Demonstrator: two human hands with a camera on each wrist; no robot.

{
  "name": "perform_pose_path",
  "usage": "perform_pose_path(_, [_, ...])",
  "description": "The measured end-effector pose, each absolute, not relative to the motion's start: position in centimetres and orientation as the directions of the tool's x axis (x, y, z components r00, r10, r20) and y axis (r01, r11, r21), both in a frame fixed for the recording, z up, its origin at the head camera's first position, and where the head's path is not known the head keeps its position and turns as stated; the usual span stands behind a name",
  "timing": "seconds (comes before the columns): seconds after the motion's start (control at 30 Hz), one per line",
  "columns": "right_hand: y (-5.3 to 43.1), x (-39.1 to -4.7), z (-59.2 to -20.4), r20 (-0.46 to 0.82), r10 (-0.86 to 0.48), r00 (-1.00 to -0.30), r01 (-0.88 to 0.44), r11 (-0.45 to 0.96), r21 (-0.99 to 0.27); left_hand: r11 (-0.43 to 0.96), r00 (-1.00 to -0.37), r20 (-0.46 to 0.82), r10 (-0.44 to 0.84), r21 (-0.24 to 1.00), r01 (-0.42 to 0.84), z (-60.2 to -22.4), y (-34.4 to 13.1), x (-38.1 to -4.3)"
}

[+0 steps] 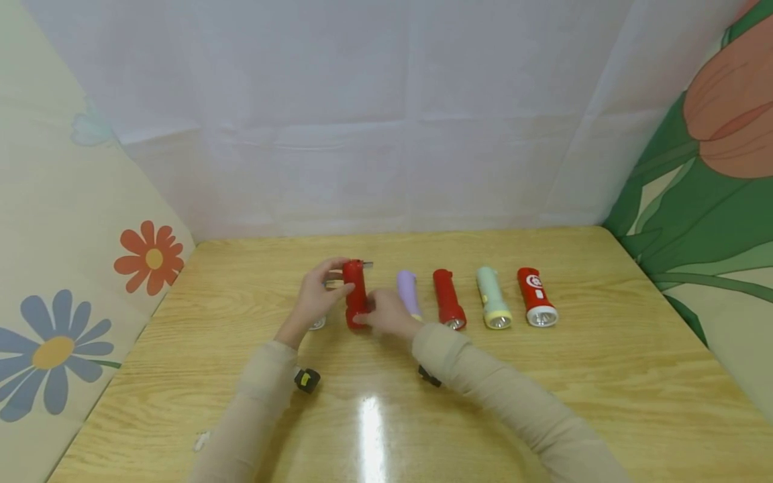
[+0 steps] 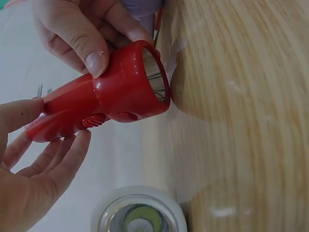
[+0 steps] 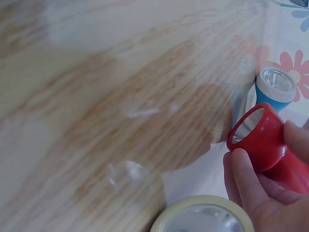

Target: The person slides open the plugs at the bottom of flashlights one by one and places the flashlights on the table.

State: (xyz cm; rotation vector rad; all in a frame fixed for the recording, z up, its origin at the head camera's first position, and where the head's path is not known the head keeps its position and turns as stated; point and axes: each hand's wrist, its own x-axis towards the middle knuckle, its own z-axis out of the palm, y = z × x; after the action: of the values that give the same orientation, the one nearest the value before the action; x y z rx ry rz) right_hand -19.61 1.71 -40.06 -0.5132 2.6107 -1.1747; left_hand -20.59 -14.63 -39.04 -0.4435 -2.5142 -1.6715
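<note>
A red flashlight (image 1: 355, 285) is held between both hands, its lens end low by the table and two metal prongs (image 2: 40, 90) sticking out near its tail. My left hand (image 1: 315, 295) grips the tail half, thumb on one side and fingers on the other. My right hand (image 1: 391, 314) pinches the wider head between thumb and fingers; in the right wrist view the fingertips (image 3: 241, 162) lie by the lens rim. A white-rimmed blue flashlight (image 3: 275, 87) stands partly behind the left hand. Close to the right hand lies a purple flashlight (image 1: 408, 292), its head partly covered.
Farther right along the wooden table (image 1: 483, 416) lie another red flashlight (image 1: 447, 298), a mint-green one (image 1: 492, 295) with a yellow rim, and a red-and-white one (image 1: 536, 295). A small white scrap (image 1: 202, 440) is near the left sleeve. A white cloth (image 1: 386, 134) hangs behind.
</note>
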Motion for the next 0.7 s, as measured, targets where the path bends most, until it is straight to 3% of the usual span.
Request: perform_pose_path(0.7, [1.3,-19.2,-40.1,-0.017,-0.396,-0.918,-0.267,0.651,-0.710,0.433,-0.981,0.130,0.145,0.883,0.181,-39.0,-14.1,-22.0])
